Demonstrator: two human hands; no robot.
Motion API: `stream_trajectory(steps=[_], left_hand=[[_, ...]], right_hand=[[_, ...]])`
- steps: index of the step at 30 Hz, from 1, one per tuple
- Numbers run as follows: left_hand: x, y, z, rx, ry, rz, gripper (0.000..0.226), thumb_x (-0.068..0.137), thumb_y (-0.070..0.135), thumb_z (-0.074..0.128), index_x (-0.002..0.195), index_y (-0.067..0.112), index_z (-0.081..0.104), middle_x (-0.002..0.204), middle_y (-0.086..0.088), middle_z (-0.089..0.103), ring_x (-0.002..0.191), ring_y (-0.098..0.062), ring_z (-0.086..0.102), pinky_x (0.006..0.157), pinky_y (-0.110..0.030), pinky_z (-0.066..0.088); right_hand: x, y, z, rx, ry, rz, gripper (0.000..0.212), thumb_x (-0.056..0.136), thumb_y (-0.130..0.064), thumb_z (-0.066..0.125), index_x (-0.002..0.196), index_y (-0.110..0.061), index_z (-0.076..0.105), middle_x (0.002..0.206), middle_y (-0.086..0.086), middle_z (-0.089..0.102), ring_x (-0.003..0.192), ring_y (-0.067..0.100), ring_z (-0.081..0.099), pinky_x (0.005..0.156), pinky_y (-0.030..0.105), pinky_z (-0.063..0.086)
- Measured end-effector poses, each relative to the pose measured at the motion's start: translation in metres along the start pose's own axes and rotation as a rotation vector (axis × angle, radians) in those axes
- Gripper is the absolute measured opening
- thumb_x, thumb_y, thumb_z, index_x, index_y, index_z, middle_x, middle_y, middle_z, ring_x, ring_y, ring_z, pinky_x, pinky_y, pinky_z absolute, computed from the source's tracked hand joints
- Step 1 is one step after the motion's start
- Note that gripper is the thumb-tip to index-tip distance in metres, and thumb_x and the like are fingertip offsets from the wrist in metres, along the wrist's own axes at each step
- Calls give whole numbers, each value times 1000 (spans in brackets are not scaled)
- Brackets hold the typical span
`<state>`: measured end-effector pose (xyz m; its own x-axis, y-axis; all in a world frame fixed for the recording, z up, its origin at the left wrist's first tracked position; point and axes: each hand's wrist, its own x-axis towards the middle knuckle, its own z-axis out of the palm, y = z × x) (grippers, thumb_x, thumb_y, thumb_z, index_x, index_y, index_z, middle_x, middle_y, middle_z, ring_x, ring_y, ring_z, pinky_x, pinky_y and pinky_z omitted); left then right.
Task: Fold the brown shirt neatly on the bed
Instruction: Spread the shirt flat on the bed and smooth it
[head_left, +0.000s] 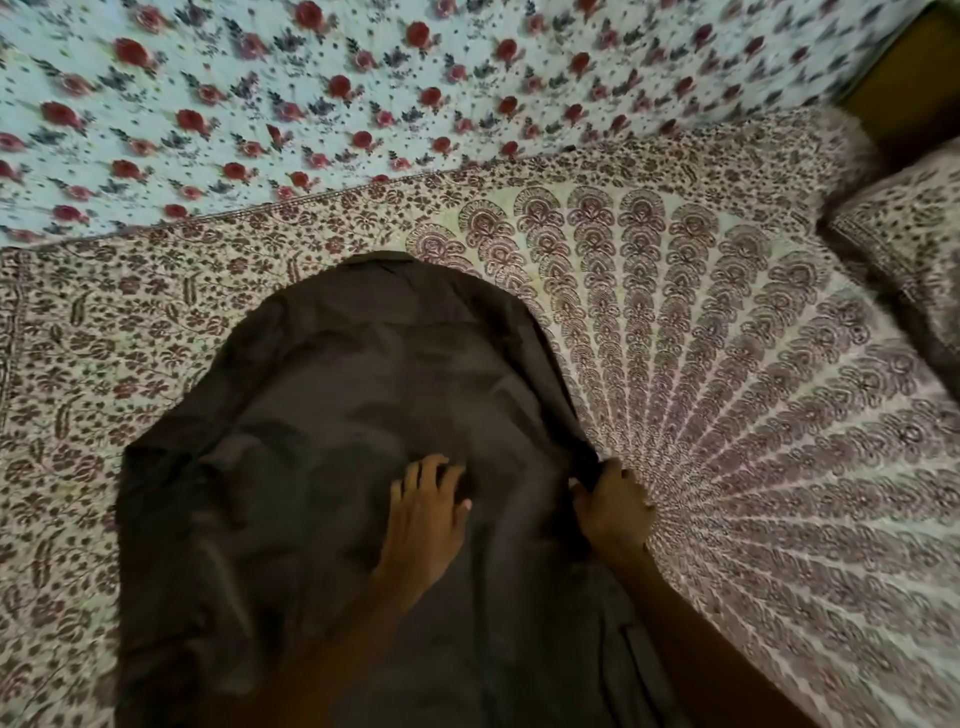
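Note:
The brown shirt (332, 415) lies spread on the bed, its collar at the far end and its back facing up. My left hand (423, 519) rests on the cloth near the shirt's middle, fingers spread and slightly bent. My right hand (615, 506) grips the shirt's right edge, fingers curled round a bunch of fabric where it meets the bedsheet. The shirt's left sleeve area is folded over at the left side. The lower hem runs out of view under my forearms.
The bed is covered by a patterned maroon-and-cream sheet (727, 389) with a fan motif. A floral blue cloth with red roses (311, 93) lies beyond it. A matching pillow (904, 249) sits at the right. A wooden surface (909, 67) shows at top right.

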<state>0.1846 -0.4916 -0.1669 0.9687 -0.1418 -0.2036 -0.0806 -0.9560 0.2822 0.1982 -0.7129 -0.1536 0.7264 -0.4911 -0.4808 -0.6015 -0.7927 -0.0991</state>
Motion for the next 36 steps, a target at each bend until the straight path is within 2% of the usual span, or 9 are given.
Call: stream_trajectory(steps=[3, 9, 15, 18, 22, 26, 31, 34, 36], left_hand=[[-10, 5, 3, 22, -158, 1, 48, 91, 45, 52, 135, 25, 48, 141, -4, 43, 127, -30, 43, 100, -46, 40], [11, 38, -12, -11, -132, -52, 42, 95, 41, 46, 134, 24, 47, 141, -3, 36, 127, -27, 39, 102, -46, 39], [43, 90, -7, -78, -65, -24, 40, 95, 37, 49, 132, 23, 48, 137, -1, 40, 122, -24, 43, 99, -40, 40], [55, 114, 1, -84, -65, -30, 41, 94, 36, 50, 133, 23, 47, 135, 0, 41, 121, -23, 43, 98, -39, 39], [70, 140, 9, -38, -94, -42, 45, 94, 37, 49, 137, 23, 42, 139, -3, 37, 125, -27, 38, 98, -43, 40], [88, 160, 11, -38, -216, -126, 53, 91, 42, 53, 140, 27, 39, 144, -5, 32, 131, -33, 32, 104, -53, 38], [96, 162, 15, -85, -226, -158, 51, 88, 40, 57, 137, 29, 44, 142, -2, 34, 129, -32, 34, 104, -52, 38], [94, 154, 19, -291, -120, -117, 46, 90, 25, 57, 136, 26, 49, 140, -1, 42, 127, -29, 43, 104, -46, 40], [81, 146, 22, -354, -25, -87, 43, 88, 16, 58, 130, 20, 55, 132, -4, 48, 119, -27, 51, 101, -43, 44]], right_hand=[[-3, 12, -6, 88, -5, 64, 39, 97, -40, 48, 122, -10, 50, 127, 15, 57, 122, 35, 50, 103, 52, 33], [30, 26, -71, 484, 244, -6, 25, 101, -31, 44, 114, -10, 45, 106, 19, 64, 99, 38, 62, 77, 42, 43], [75, 73, -61, 432, -40, -107, 63, 93, -59, 44, 109, 1, 53, 106, 23, 64, 98, 38, 62, 80, 42, 50], [79, 89, -53, 537, -14, -111, 55, 99, -52, 37, 104, -1, 57, 95, 16, 62, 94, 35, 62, 78, 38, 47], [86, 108, -50, 522, -66, -208, 43, 98, -41, 48, 100, -2, 66, 90, 16, 66, 86, 34, 63, 67, 31, 41], [106, 121, -87, 553, 280, -75, 32, 102, -31, 45, 101, -4, 63, 87, 13, 66, 80, 30, 62, 68, 32, 43], [137, 121, -128, 247, 539, 5, 39, 92, -29, 60, 125, -14, 48, 131, 20, 49, 121, 40, 44, 98, 51, 37], [126, 119, -117, 140, 551, -237, 25, 93, -19, 52, 117, -11, 53, 121, 20, 55, 111, 39, 51, 91, 47, 42], [106, 116, -99, 192, 369, -419, 19, 97, -19, 45, 105, -13, 61, 104, 14, 65, 97, 35, 61, 81, 39, 48]])
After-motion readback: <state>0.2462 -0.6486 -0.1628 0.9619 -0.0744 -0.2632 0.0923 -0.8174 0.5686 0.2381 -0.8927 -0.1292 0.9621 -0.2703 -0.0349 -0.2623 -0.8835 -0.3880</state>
